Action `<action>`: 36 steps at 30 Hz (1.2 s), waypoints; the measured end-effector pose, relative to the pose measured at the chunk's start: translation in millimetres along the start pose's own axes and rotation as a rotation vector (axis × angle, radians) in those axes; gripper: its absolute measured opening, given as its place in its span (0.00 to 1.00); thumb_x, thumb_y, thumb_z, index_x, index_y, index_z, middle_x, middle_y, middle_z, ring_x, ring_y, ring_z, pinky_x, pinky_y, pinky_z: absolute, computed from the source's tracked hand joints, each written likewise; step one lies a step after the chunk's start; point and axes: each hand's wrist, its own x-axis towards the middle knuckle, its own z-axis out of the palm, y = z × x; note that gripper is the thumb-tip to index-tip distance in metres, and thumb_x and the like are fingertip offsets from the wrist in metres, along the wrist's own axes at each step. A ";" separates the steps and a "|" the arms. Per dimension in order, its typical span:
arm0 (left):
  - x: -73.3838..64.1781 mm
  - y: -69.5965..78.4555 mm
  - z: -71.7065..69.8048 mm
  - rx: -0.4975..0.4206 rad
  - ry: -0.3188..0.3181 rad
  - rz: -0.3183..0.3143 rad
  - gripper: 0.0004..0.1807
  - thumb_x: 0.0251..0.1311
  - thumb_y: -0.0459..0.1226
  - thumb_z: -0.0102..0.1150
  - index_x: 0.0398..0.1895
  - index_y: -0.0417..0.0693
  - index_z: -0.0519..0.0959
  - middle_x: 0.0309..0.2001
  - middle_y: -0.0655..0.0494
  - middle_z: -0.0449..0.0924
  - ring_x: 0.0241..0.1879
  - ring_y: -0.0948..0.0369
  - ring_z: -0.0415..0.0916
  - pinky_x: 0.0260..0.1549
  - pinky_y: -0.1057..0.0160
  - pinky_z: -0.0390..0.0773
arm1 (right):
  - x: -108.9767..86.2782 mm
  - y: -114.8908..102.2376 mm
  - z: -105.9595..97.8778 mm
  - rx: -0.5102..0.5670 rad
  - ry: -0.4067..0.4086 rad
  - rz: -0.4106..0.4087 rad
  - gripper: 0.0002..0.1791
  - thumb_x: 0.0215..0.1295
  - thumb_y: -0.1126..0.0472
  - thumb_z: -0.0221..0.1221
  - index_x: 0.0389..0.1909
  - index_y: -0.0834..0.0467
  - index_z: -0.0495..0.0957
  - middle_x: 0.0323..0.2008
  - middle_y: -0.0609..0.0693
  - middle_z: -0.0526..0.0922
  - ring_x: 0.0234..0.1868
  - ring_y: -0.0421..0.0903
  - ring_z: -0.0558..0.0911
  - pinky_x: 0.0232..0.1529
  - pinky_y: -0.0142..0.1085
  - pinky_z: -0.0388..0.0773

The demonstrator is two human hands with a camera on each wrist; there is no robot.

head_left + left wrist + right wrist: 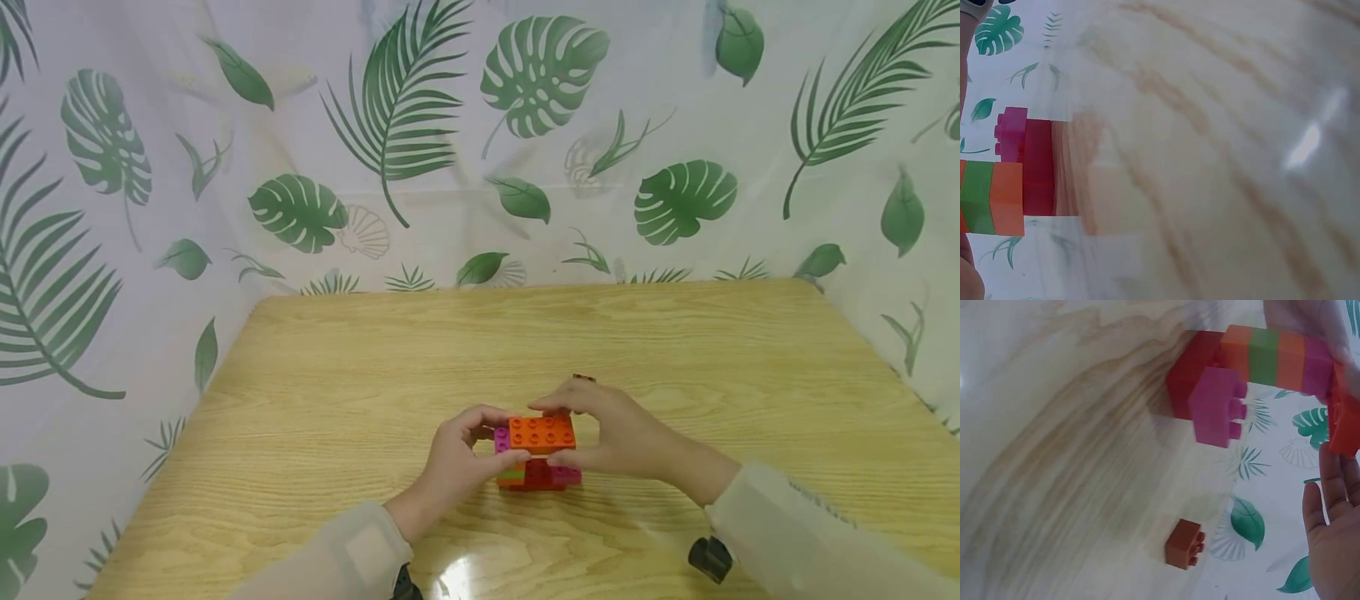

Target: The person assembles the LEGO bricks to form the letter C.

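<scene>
A toy-brick structure stands on the table between both hands. Its base is a red brick (1179, 387) with a pink brick (1213, 406) on one end. At the other end rises a column with an orange layer, a green layer (1264, 357) and a purple brick (501, 438). An orange eight-stud brick (542, 433) lies across the top, overhanging the base. My left hand (468, 446) grips the column's upper part, thumb in front and fingers behind. My right hand (615, 429) pinches the orange brick near its free end; part of that contact is hidden.
A small brown brick (1184, 545) lies on the table beyond my right hand, mostly hidden in the head view. The wood-grain table (360, 358) extends around the structure. A leaf-patterned cloth (442, 200) borders its back and sides.
</scene>
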 end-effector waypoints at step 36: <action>-0.9 -1.9 0.7 0.010 0.019 -0.037 0.21 0.47 0.30 0.72 0.47 0.41 0.79 0.46 0.54 0.79 0.41 0.57 0.75 0.43 0.60 0.78 | -9.8 99.9 5.3 -0.038 0.093 0.513 0.37 0.54 0.51 0.70 0.63 0.60 0.70 0.57 0.60 0.75 0.56 0.59 0.73 0.56 0.55 0.68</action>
